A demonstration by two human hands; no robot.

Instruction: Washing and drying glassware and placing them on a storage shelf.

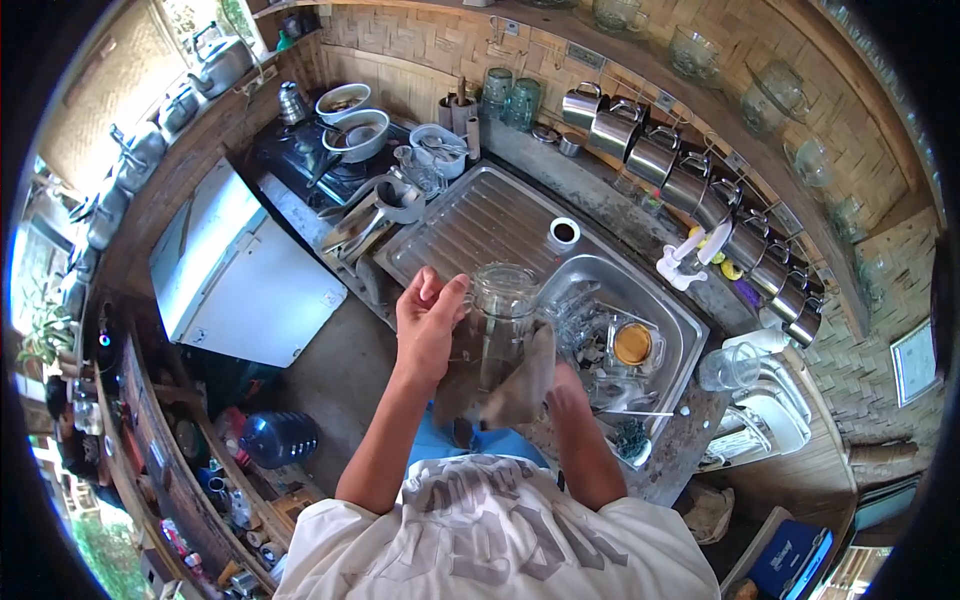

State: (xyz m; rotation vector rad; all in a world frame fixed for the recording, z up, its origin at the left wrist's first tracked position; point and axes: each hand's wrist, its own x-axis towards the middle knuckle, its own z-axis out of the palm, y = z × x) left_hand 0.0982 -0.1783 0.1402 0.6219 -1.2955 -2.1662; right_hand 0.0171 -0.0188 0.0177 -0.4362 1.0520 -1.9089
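My left hand (pixel 430 324) grips the upper side of a clear glass pitcher (pixel 501 315), apparently by its handle. The pitcher is held upright in front of my body, mouth towards the sink. A brown-grey cloth (pixel 525 375) lies against its near right side. My right hand (pixel 564 381) is pressed to that cloth, its fingers mostly hidden behind it. Just beyond is a steel sink basin (pixel 679 334) with glassware (pixel 574 319), including a square glass container with an amber round top (pixel 632 344).
A ribbed steel drainboard (pixel 480 217) bears a white cup (pixel 564 231) with dark contents. Steel mugs (pixel 652 157) hang along the wall. Bowls (pixel 356 135) sit on the black stove (pixel 300 150). A white cabinet (pixel 255 285) stands at left, a blue water jug (pixel 279 439) on the floor.
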